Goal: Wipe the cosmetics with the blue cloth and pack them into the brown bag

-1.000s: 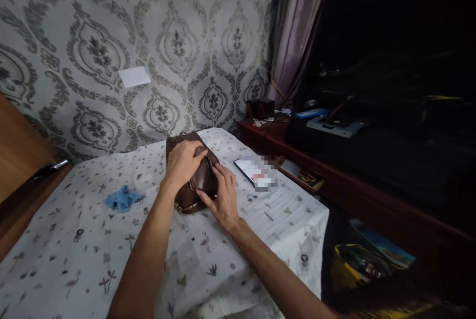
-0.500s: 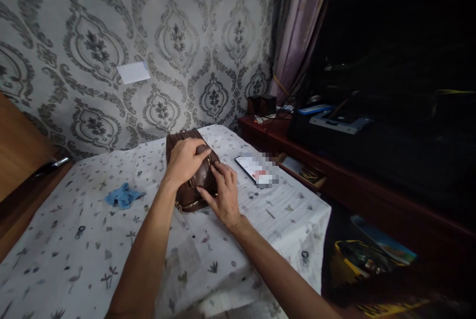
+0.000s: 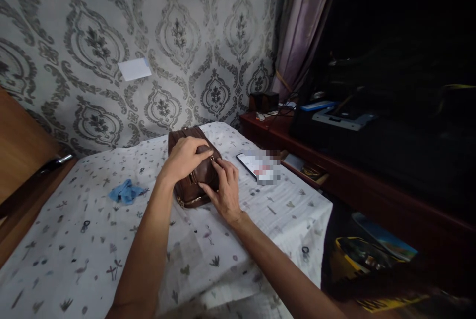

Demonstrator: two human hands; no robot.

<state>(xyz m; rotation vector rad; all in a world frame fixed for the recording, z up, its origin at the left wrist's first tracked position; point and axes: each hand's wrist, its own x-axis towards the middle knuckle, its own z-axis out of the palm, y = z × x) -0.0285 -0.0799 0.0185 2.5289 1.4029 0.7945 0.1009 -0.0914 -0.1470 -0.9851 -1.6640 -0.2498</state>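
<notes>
A brown leather bag with brass-coloured zips lies on a white patterned cloth. My left hand curls over its upper left part, the thumb reaching across toward a small metal zip pull. On the bag's right side, my right hand grips the leather between thumb and fingertips, the fingers close to that pull. Whether they pinch the pull itself I cannot tell. Much of the bag's left side is hidden under my left hand.
A blue crumpled cloth lies left of the bag, and a phone, partly blurred out, lies to its right. Beyond the right edge stand a dark red desk and a partly pulled-out drawer. A patterned wall rises behind.
The view has shifted slightly. Both hands stay on the bag in nearly the same places, and the zip pull between them shows more clearly now.
</notes>
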